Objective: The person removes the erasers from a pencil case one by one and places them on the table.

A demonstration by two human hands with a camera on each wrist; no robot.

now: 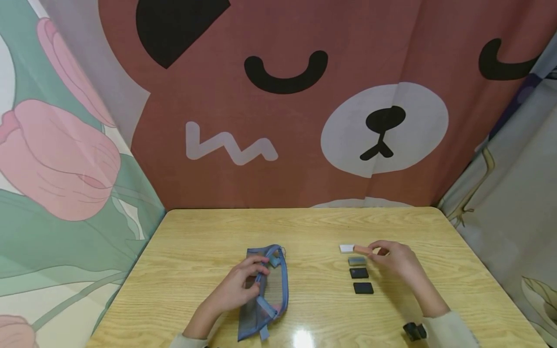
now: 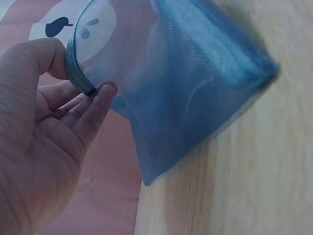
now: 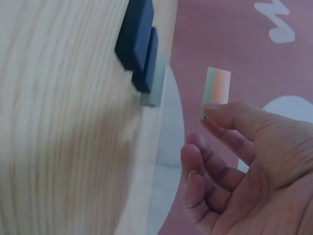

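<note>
My left hand (image 1: 239,285) grips the zippered edge of a blue mesh pencil pouch (image 2: 171,112), thumb on one side and fingers on the other. The pouch rests partly on the table, its mouth apart. Between the thumb and index finger of my right hand (image 3: 244,161) is a small striped eraser (image 3: 217,88) in green, white and orange, raised above the table. In the head view it appears orange, beside a white block (image 1: 346,248). Nearer me lie a grey-green block (image 1: 357,261) and two black blocks, one (image 1: 359,273) behind the other (image 1: 363,288).
The wooden table (image 1: 317,309) meets a curtain (image 1: 296,183) with a bear print at its far edge. Floral curtains (image 1: 65,203) hang at the sides. A black device (image 1: 413,331) sits by my right wrist.
</note>
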